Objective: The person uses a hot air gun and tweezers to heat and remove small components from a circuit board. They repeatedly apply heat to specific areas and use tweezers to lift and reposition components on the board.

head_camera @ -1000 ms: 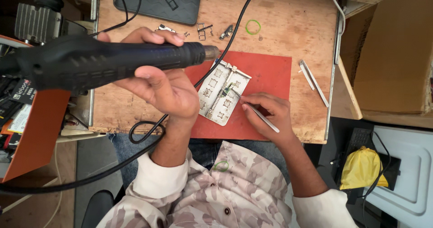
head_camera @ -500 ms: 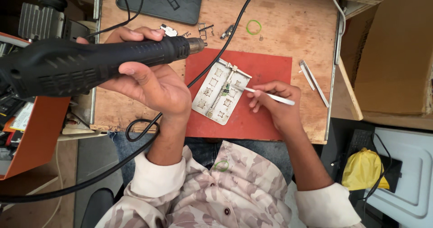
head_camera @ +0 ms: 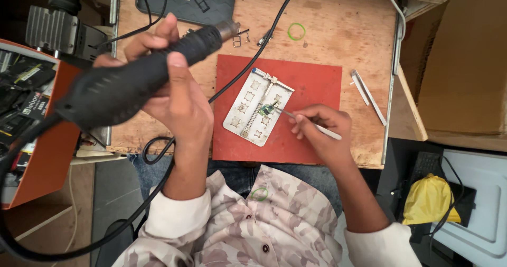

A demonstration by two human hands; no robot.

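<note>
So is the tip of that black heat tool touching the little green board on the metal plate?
Apart. The head view shows the heat tool held up in the left hand, its nozzle over bare wood, well clear of the green board.

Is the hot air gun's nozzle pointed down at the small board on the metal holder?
No, the left hand holds the hot air gun raised, its nozzle aimed away from the metal holder.

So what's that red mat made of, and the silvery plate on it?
The red mat looks like soft rubber or silicone: flat, matte, no shine. The silvery plate seems metal, pale and smooth with cut-out holes. The right hand holds tweezers over it.
</note>
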